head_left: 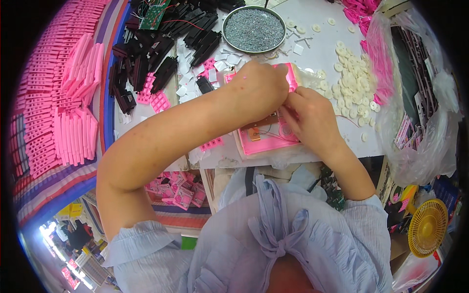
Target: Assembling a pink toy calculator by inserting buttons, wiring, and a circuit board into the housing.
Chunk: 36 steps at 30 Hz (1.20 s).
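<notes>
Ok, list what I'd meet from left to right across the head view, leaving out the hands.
Stacked pink plastic pieces → heap of black plastic housings → open pink plastic casing → pile of round white plastic discs → crumpled clear plastic bag.

Left fingers (280,73), right fingers (294,101) over pink casing (264,146)

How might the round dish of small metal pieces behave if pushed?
The dish, full of metal pieces, is probably heavy for its size. Looking wide and shallow, it should slide before tipping; the loose pieces might spill if jolted.
</notes>
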Motion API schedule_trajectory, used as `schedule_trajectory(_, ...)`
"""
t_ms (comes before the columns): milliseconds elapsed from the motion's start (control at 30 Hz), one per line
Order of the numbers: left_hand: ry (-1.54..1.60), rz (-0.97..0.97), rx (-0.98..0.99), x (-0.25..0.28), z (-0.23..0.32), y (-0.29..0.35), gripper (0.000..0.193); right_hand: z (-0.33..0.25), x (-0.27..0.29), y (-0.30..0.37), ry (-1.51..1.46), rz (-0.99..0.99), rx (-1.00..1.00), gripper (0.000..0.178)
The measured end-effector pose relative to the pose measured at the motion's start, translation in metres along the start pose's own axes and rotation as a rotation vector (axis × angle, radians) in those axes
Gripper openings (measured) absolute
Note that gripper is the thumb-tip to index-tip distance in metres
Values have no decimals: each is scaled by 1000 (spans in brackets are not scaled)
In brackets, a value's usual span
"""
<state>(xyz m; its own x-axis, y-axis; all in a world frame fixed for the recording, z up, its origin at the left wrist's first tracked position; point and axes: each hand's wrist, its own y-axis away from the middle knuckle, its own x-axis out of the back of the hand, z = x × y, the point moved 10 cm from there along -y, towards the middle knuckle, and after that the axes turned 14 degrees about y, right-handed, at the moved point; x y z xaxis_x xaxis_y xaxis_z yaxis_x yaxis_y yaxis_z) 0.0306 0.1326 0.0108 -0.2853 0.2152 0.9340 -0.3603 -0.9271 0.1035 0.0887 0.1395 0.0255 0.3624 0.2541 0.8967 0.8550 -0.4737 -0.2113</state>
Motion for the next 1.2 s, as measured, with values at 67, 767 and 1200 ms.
schedule_trajectory(67,97,37,81,8,-5,2,13,-2,1,-2,17,-10,18,10)
schedule_trajectory(767,274,36,186,4,-52,9,15,22,-14,-31,-94,92,89,10)
schedule_trajectory(1200,95,74,36,1,-27,17,13,-19,5,-21,271,37,569,20)
